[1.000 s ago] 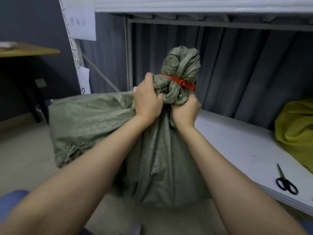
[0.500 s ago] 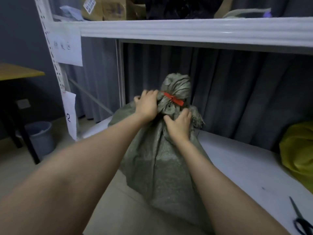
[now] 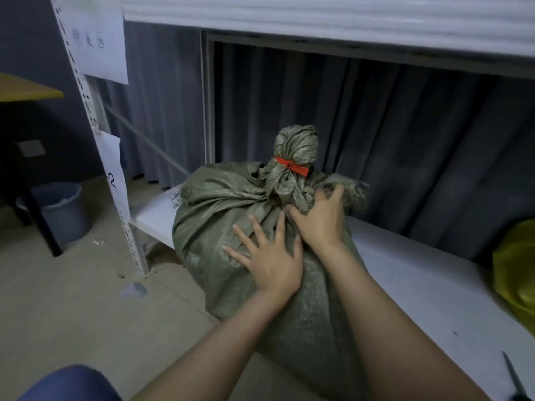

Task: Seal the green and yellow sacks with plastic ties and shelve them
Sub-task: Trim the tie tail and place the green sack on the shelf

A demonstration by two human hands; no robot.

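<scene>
**A:** Where is the green sack [image 3: 220, 215] sitting?

**B:** It is standing upright on the left end of the white lower shelf [image 3: 419, 285], with its belly bulging out over the front edge. A red plastic tie [image 3: 291, 166] is cinching the gathered neck, and the bunched top is sticking up above it.

**A:** What are the hands doing?

**B:** The left hand [image 3: 269, 259] is lying flat against the sack's front, with its fingers straight, spread apart and gripping nothing. The right hand [image 3: 321, 221] is pressing on the creased folds just under the neck. Its fingers are splayed and slightly bent, a little blurred, and are not clamping anything.

**A:** And around it?

**B:** A yellow sack [image 3: 518, 261] is resting farther right on the same shelf, well apart. Dark scissors [image 3: 514, 377] are poking in at the lower right corner. A grey curtain [image 3: 405, 140] is hanging behind. To the left, paper sheets [image 3: 98, 41] are hanging on the rack's white upright [image 3: 95, 134], and a blue bin [image 3: 62, 206] is standing on the floor beyond it.
</scene>
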